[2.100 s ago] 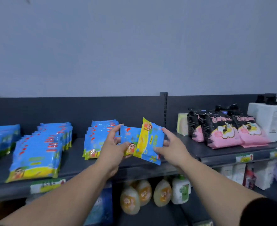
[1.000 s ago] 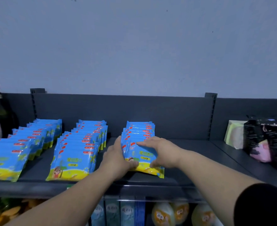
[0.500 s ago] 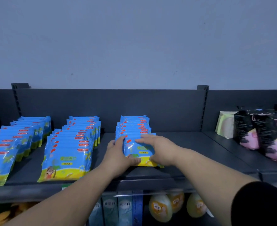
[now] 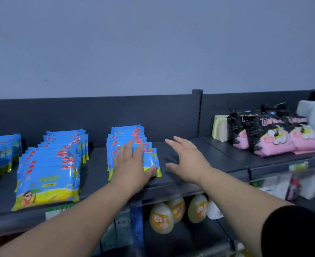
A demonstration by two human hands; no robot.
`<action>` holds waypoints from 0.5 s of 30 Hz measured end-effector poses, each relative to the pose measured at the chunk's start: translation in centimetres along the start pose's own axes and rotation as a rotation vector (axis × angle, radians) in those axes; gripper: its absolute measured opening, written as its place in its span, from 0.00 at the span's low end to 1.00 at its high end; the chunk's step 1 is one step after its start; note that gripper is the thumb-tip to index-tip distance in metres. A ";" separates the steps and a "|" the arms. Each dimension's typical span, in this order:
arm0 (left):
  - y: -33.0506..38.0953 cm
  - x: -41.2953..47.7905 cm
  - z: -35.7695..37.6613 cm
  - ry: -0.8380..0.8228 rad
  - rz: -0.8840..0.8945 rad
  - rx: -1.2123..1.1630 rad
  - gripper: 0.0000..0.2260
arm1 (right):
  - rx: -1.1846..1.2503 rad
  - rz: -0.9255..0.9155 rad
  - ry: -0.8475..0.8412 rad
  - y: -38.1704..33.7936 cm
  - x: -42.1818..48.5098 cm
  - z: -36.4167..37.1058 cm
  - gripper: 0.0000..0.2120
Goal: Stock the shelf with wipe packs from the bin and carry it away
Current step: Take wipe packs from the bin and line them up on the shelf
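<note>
Dark shelf [image 4: 190, 151], wipe pack row [image 4: 127, 134] running front to back, left hand [image 4: 132, 164] flat on it, right hand [image 4: 188, 160] spread, empty

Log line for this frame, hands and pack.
phase: placing pack | left hand: flat on front wipe pack | right hand: open, off pack, above shelf | bin: not in view

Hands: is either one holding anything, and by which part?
Nothing is gripped. The left hand lies flat on the front wipe pack; the right hand hovers open beside it.
</note>
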State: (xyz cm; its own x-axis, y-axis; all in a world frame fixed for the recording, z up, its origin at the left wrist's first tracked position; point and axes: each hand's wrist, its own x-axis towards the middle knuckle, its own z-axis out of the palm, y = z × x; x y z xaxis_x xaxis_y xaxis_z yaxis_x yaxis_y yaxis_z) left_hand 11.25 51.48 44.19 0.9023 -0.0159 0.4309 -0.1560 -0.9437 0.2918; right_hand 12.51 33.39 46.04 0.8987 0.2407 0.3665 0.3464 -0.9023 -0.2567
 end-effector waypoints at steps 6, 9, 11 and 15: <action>8.6 -1.1 2.3 0.037 0.229 0.110 0.38 | -0.163 0.162 0.108 7.0 -6.1 -2.7 0.36; 14.7 -2.3 4.4 -0.015 0.315 0.104 0.38 | -0.192 0.263 0.125 11.9 -10.6 -4.7 0.36; 19.2 -3.5 6.1 -0.071 0.368 0.086 0.38 | -0.195 0.333 0.119 15.5 -13.9 -6.1 0.36; 28.6 -6.4 10.1 -0.171 0.465 0.050 0.37 | -0.191 0.469 0.110 22.8 -21.0 -8.6 0.35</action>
State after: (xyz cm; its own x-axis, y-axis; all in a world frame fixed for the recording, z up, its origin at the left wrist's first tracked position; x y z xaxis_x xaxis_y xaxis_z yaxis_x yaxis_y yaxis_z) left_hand 5.08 21.27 41.10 0.7956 -0.4887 0.3580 -0.5417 -0.8385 0.0592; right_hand -0.79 4.65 40.21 0.9085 -0.2350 0.3454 -0.1515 -0.9558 -0.2520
